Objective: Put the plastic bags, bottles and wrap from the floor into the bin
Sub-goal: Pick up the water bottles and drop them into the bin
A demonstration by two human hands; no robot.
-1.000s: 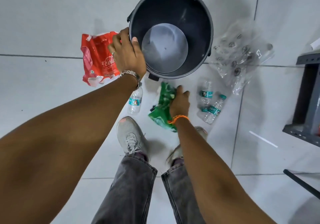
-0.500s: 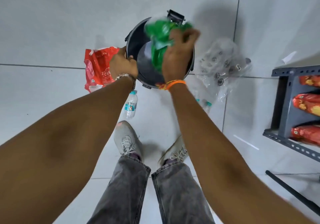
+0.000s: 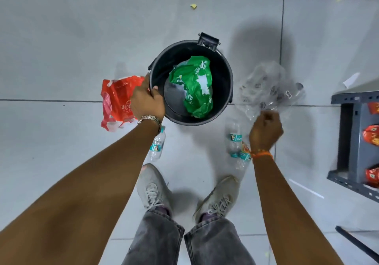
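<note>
The black bin [image 3: 224, 74] stands on the floor ahead of my feet, with a crumpled green plastic bag [image 3: 194, 86] lying inside it. My left hand [image 3: 146, 100] grips the bin's left rim. A red plastic bag [image 3: 117, 98] lies on the floor just left of that hand. My right hand [image 3: 265, 129] hangs over the floor to the right of the bin, fingers curled with nothing in them. Clear plastic wrap [image 3: 268, 86] lies just beyond it. One water bottle [image 3: 156, 147] lies under my left wrist, and two more bottles [image 3: 235, 143] lie left of my right wrist.
A grey metal rack [image 3: 354, 141] with red packets stands at the right edge. My two shoes [image 3: 153, 189] are planted on the tiles below the bin. A black bar [image 3: 356, 244] lies at the lower right. Small scraps dot the floor near the far wall.
My right hand lifted the green bag off the floor, let it go into the bin and drew back to the right. My left hand stayed on the rim.
</note>
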